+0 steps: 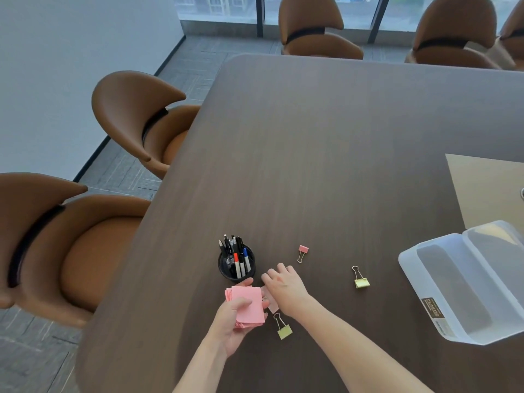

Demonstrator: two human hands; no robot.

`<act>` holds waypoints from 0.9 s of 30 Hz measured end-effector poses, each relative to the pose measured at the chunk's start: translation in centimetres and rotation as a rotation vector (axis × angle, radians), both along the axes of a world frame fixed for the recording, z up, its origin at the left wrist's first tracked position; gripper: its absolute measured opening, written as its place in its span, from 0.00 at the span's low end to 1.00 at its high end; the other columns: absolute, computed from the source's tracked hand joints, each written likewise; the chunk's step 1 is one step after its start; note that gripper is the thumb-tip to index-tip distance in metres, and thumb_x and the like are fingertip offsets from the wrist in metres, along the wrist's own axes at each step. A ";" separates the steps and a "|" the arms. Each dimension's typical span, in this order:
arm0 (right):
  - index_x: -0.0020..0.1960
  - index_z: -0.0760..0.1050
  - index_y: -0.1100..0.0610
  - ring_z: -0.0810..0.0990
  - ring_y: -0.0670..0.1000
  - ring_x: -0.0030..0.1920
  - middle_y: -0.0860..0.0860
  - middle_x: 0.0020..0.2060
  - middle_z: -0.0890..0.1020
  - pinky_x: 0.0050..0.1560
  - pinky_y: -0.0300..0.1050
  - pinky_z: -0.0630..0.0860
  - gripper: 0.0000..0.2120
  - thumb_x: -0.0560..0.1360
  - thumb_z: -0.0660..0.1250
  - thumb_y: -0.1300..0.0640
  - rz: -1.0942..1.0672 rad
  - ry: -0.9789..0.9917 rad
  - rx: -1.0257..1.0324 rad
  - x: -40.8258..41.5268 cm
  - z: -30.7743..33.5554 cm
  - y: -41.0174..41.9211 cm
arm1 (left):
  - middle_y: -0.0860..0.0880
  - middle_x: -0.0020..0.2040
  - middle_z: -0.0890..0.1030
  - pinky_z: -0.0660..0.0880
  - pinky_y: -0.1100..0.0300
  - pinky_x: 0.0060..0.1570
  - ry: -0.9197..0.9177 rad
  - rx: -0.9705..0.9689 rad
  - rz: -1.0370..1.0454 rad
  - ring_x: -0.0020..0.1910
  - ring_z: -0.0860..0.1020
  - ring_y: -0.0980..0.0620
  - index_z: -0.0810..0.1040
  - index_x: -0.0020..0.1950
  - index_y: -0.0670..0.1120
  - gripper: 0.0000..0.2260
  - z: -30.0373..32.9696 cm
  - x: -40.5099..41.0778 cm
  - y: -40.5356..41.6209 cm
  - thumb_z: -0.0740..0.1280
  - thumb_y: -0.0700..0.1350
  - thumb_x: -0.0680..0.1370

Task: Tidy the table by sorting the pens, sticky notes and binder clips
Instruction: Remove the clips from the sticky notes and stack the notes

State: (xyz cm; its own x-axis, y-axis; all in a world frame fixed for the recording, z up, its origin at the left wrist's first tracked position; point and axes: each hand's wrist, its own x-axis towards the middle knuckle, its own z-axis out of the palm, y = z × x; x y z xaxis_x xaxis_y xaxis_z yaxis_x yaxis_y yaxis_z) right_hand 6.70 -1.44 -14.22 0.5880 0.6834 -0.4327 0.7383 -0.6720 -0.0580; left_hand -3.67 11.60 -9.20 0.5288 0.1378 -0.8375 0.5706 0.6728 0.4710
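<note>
My left hand holds a stack of pink sticky notes just above the dark wooden table. My right hand lies palm down, fingers spread, on a loose pink note beside the stack. A black pen cup with several pens stands right behind my hands. Three binder clips lie on the table: a yellow-green one under my right wrist, a pink one behind my right hand, a yellow one further right.
An open translucent plastic box with its lid up sits at the right edge, a beige sheet behind it. Brown chairs stand on the left and at the far side.
</note>
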 end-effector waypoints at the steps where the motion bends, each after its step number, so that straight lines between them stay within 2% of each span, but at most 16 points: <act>1: 0.65 0.67 0.59 0.69 0.60 0.62 0.57 0.60 0.74 0.58 0.52 0.68 0.27 0.69 0.73 0.62 -0.017 0.001 -0.013 0.0 0.0 0.1 | 0.36 0.56 0.85 0.75 0.34 0.62 0.000 0.000 -0.003 0.57 0.83 0.33 0.79 0.64 0.46 0.19 0.0 -0.1 0.0 0.59 0.30 0.79; 3: 0.62 0.72 0.59 0.69 0.59 0.60 0.57 0.58 0.75 0.56 0.51 0.68 0.20 0.71 0.71 0.62 -0.095 0.025 -0.019 0.0 -0.1 0.0 | 0.36 0.54 0.86 0.75 0.34 0.62 0.004 -0.004 -0.004 0.58 0.82 0.32 0.79 0.64 0.45 0.19 -0.2 -0.3 0.0 0.59 0.30 0.79; 5: 0.57 0.76 0.58 0.71 0.58 0.59 0.56 0.54 0.74 0.53 0.50 0.71 0.13 0.73 0.67 0.64 -0.276 0.136 0.040 0.2 -0.1 -0.4 | 0.35 0.55 0.85 0.76 0.35 0.60 0.001 -0.012 -0.006 0.57 0.82 0.33 0.79 0.64 0.45 0.18 -0.3 -0.5 0.1 0.60 0.31 0.79; 8: 0.47 0.77 0.55 0.77 0.58 0.51 0.53 0.45 0.75 0.48 0.49 0.75 0.07 0.75 0.61 0.62 -0.649 0.337 0.286 0.6 1.1 -2.5 | 0.32 0.59 0.82 0.76 0.35 0.61 -0.025 -0.035 -0.008 0.53 0.83 0.34 0.78 0.65 0.45 0.16 -0.4 -0.6 0.0 0.62 0.34 0.80; 10: 0.40 0.74 0.53 0.79 0.57 0.45 0.51 0.40 0.80 0.45 0.51 0.79 0.07 0.75 0.61 0.60 -0.937 0.445 0.552 0.5 2.6 -4.8 | 0.32 0.59 0.82 0.74 0.36 0.62 -0.041 -0.051 -0.007 0.53 0.83 0.35 0.78 0.66 0.46 0.15 -0.3 -0.3 -0.3 0.64 0.37 0.80; 13: 0.50 0.80 0.54 0.85 0.53 0.47 0.51 0.43 0.86 0.40 0.48 0.82 0.07 0.76 0.65 0.63 -1.311 0.771 1.039 -1.5 6.1 -7.5 | 0.35 0.56 0.84 0.73 0.37 0.63 -0.095 -0.083 -0.013 0.53 0.81 0.37 0.78 0.66 0.47 0.15 0.1 0.7 -1.6 0.68 0.45 0.80; 14: 0.52 0.80 0.56 0.85 0.53 0.47 0.53 0.45 0.87 0.40 0.46 0.82 0.07 0.77 0.66 0.64 -1.374 0.846 1.102 -2.4 7.0 -7.8 | 0.38 0.56 0.84 0.74 0.38 0.62 -0.119 -0.084 -0.027 0.53 0.81 0.38 0.78 0.66 0.48 0.15 0.4 1.1 -2.2 0.68 0.47 0.79; 17: 0.51 0.81 0.61 0.86 0.54 0.47 0.57 0.46 0.86 0.41 0.46 0.82 0.06 0.77 0.66 0.64 -1.468 0.915 1.111 -5.2 8.0 -7.9 | 0.44 0.57 0.85 0.74 0.44 0.54 -0.187 -0.079 -0.130 0.54 0.81 0.43 0.77 0.68 0.51 0.20 1.5 2.2 -4.7 0.70 0.52 0.77; 19: 0.49 0.82 0.60 0.86 0.53 0.45 0.56 0.45 0.86 0.42 0.49 0.84 0.05 0.76 0.68 0.63 -1.515 0.873 1.111 -6.5 8.1 -7.8 | 0.43 0.57 0.84 0.74 0.44 0.55 -0.221 -0.109 -0.188 0.54 0.82 0.43 0.76 0.69 0.51 0.22 2.2 2.8 -6.3 0.72 0.52 0.76; 22: 0.42 0.85 0.53 0.86 0.49 0.39 0.50 0.39 0.86 0.37 0.47 0.84 0.04 0.73 0.71 0.55 -1.537 0.653 1.092 -7.3 9.1 -7.8 | 0.41 0.57 0.81 0.76 0.46 0.54 -0.249 -0.143 -0.266 0.54 0.81 0.42 0.75 0.70 0.50 0.25 2.5 3.4 -8.0 0.74 0.47 0.73; 25: 0.42 0.83 0.47 0.83 0.41 0.36 0.44 0.32 0.84 0.36 0.42 0.82 0.06 0.73 0.70 0.46 -1.418 0.347 1.022 -7.5 9.9 -8.7 | 0.40 0.58 0.83 0.78 0.47 0.51 -0.266 -0.162 -0.358 0.54 0.82 0.42 0.74 0.70 0.50 0.25 2.5 3.7 -9.4 0.73 0.43 0.73; 27: 0.46 0.78 0.45 0.81 0.42 0.36 0.44 0.32 0.82 0.38 0.42 0.79 0.06 0.75 0.67 0.44 -1.278 0.108 0.867 -7.6 9.6 -9.6 | 0.42 0.59 0.84 0.79 0.48 0.50 -0.264 -0.159 -0.417 0.54 0.83 0.43 0.75 0.70 0.50 0.22 2.8 3.8 -10.3 0.70 0.40 0.76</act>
State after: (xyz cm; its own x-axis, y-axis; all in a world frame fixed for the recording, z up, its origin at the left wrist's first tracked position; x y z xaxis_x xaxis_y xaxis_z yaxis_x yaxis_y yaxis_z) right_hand -0.88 -11.07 -4.66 0.9490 -0.1775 -0.2607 -0.3152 -0.5640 -0.7632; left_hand 0.13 1.32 -6.38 0.7080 -0.2478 -0.6614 0.6809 0.4880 0.5461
